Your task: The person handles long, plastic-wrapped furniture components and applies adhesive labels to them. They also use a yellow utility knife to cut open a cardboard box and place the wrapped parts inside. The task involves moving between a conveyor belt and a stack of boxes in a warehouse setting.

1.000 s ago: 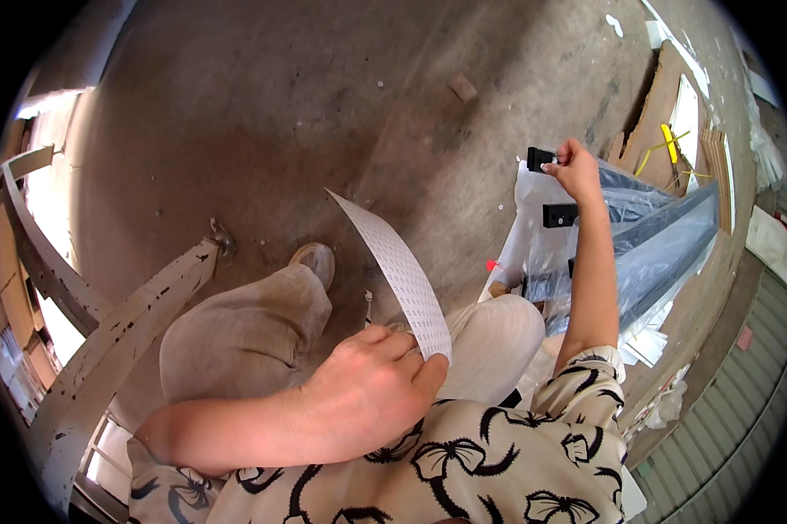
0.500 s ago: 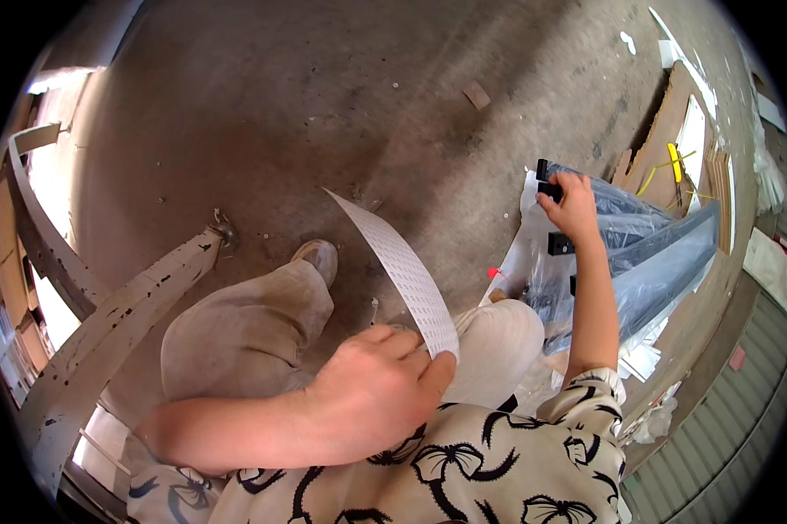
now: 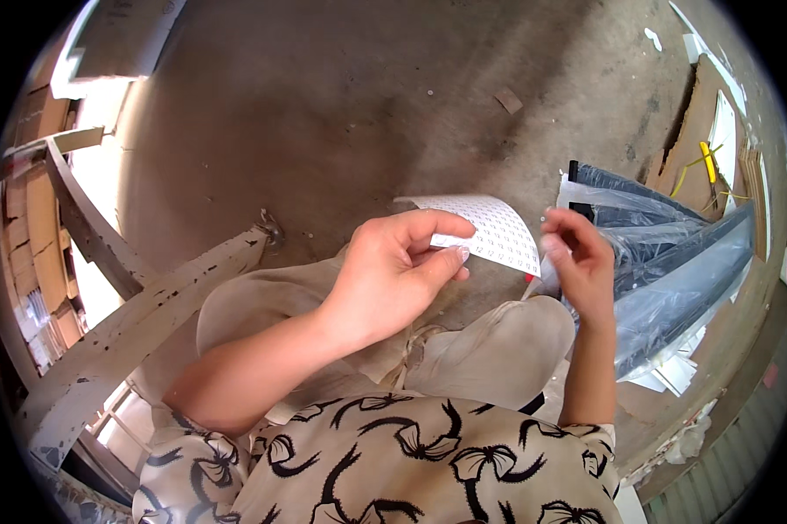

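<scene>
My left hand [image 3: 402,271] pinches the near edge of a curved white label sheet [image 3: 490,229] between thumb and fingers. Rows of small printed marks cover the sheet, which bows away above my knees. Just past its right edge is my right hand [image 3: 581,262], fingers curled and a gap between thumb and index finger; nothing shows in it. Beyond that hand lies a bundle of dark lengths in clear plastic wrap [image 3: 673,288]. A black end piece [image 3: 581,212] shows at the bundle's far left, partly behind my right hand.
On the left stands a worn metal frame [image 3: 149,323] with chipped paint, with stacked cardboard [image 3: 40,227] behind it. To the right, a yellow-handled tool [image 3: 708,163] rests on cardboard [image 3: 686,131]. A brown scrap [image 3: 508,100] lies on the concrete floor [image 3: 324,113].
My right hand has left the black end piece and come back toward the sheet. My left hand has raised the sheet and turned it flatter, toward my right hand.
</scene>
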{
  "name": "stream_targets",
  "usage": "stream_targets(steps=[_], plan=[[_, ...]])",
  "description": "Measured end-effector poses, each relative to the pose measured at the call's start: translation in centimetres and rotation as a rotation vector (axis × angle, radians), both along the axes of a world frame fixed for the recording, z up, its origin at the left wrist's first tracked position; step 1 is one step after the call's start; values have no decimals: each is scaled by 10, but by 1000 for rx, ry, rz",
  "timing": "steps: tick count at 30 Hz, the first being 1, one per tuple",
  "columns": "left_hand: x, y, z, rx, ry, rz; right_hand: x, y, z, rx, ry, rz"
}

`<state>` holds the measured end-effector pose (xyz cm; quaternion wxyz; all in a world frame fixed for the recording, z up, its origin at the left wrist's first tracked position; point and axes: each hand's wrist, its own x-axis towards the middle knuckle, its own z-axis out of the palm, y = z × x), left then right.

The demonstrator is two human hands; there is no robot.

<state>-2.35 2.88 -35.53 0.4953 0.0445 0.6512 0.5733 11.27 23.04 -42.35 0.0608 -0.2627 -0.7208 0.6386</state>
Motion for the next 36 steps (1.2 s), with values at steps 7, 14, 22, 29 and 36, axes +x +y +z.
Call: stream_targets(steps=[7,14,22,29,36], plan=[[4,6,-2,-62,38,-43,-32,-36,36,490,263,309],[3,7,-1,-88,18,-68,-34,-44,35,690,349,279],[-2,5,-3,-143,-100,35,-45,21,-35,20,-87,-143],[8,-1,-1,-82,-217,-22,-9,152,-157,924,-250,-116],[11,-3,0,-70,-254,-45,8,198,-171,764,-361,-231]])
